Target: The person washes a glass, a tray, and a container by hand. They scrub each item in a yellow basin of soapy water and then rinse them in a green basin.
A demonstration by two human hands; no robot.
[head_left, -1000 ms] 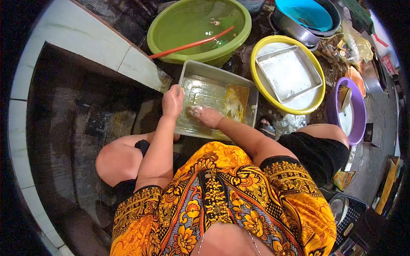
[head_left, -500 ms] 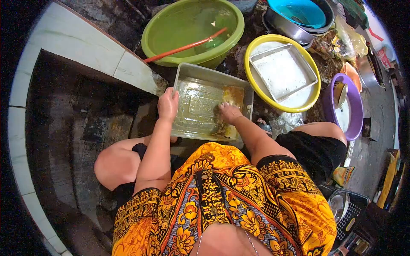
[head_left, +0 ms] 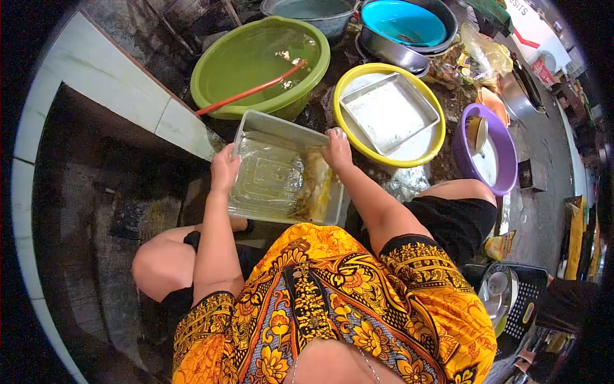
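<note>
A rectangular clear plastic tub [head_left: 267, 176] is tilted in front of my knees, with a little water shining on its bottom. My left hand [head_left: 224, 169] is closed around the tub's left rim. At the right rim, near the far corner, my right hand [head_left: 338, 151] grips the edge. A wet, crumpled yellowish-brown piece [head_left: 314, 182], perhaps a cloth or wrapper, lies inside along the right wall, just below my right hand.
A large green basin [head_left: 199, 96] holds water, with an orange hose [head_left: 249, 89] across it. The yellow basin [head_left: 340, 96] contains suds and a metal pan [head_left: 390, 115]. Farther right stands a purple basin [head_left: 470, 168]. A tiled ledge [head_left: 128, 96] runs along the left.
My right hand has moved from inside the tub up to its right rim. The tub is tipped, and the yellowish piece has slumped along the right wall. The camera view has shifted.
</note>
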